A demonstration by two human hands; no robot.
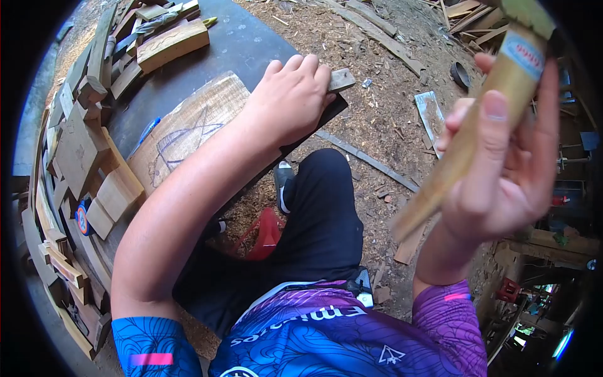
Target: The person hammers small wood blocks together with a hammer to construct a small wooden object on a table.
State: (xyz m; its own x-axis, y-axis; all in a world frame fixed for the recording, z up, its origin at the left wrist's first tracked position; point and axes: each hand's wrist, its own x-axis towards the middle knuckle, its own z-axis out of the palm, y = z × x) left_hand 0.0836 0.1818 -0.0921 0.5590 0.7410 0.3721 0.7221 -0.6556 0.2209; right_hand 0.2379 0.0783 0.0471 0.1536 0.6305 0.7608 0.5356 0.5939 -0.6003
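My left hand (294,91) is closed over a small greyish wooden block (342,80) at the edge of the dark tabletop (251,31). Only the block's end shows past my fingers. Raised on the right, my right hand (502,157) grips a wooden-handled tool (480,113), thumb laid along the handle. A white and blue sticker is on the handle, and the tool's head is cut off at the top of the view. Beside my left forearm lies a flat board (217,100) with blue pen lines drawn on it, partly covered by the arm.
A blue pen (146,135) lies by the board. Several wood offcuts are piled along the left, with a thick block (173,45) at the back and a blue-orange round item (82,218). A red stool (265,235) stands below. Wood strips (367,160) and shavings litter the floor.
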